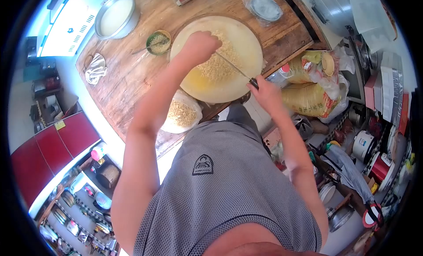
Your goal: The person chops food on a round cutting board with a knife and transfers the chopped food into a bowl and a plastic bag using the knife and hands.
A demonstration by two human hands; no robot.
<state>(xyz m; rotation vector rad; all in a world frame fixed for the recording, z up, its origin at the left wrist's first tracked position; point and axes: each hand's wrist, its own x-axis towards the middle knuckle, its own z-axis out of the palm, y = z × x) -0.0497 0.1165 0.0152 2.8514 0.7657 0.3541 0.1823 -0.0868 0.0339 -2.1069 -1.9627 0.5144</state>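
Observation:
A round, pale cutting board (251,44) lies on the wooden table, with a heap of finely chopped yellowish food (222,64) spread over it. My right hand (266,95) is wrapped round the dark handle of a knife (235,68), at the board's right edge. The thin blade runs up and left across the heap. At its far end is my left hand (200,46), closed, with the blade's tip reaching its curled fingers. My fingertips there are partly hidden. A yellow wet patch shows on the board's lower left.
A bag-lined bowl of chopped bits (183,115) stands near the table's front edge. A green bowl with a utensil (158,42), a metal basin (99,26), a crumpled cloth (95,69) and a plastic-covered dish (265,8) surround the board. Yellow sacks (304,97) are at right.

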